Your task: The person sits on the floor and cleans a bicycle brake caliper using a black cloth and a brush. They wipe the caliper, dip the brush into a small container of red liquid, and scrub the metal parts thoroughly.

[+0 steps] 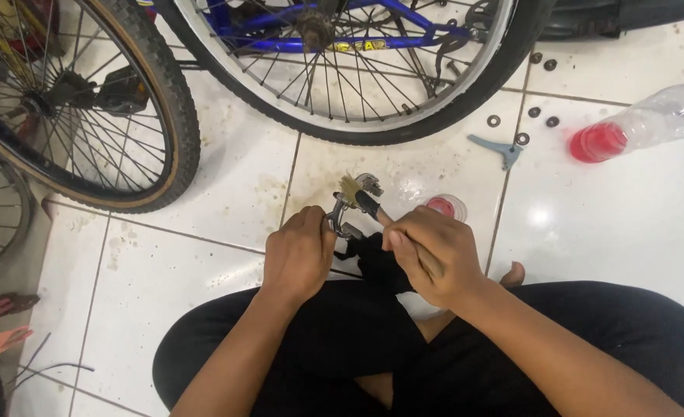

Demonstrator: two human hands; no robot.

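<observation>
Crossed legs in black trousers fill the near edge of the view; we sit on the white tiled floor. Just above the knees, our left hand is closed around a small metal bicycle part, apparently a brake caliper, held over the lap. Our right hand is closed on the dark handle of a small brush, its pale bristles touching the top of the part. A black rag hangs between the two hands. We judge the part rigid, fairly light, with jointed arms that may swing, and probably slick if oily; a grip on its curved body, as the left hand has it, looks firmest. Just beyond the hands a small clear cup of red liquid stands on the floor. Farther right lie a light blue tool and scattered washers, and a plastic bottle on its side, red liquid pooled at one end. Farthest off: a blue bicycle's wheel at top centre, and a tan-walled wheel at left.
</observation>
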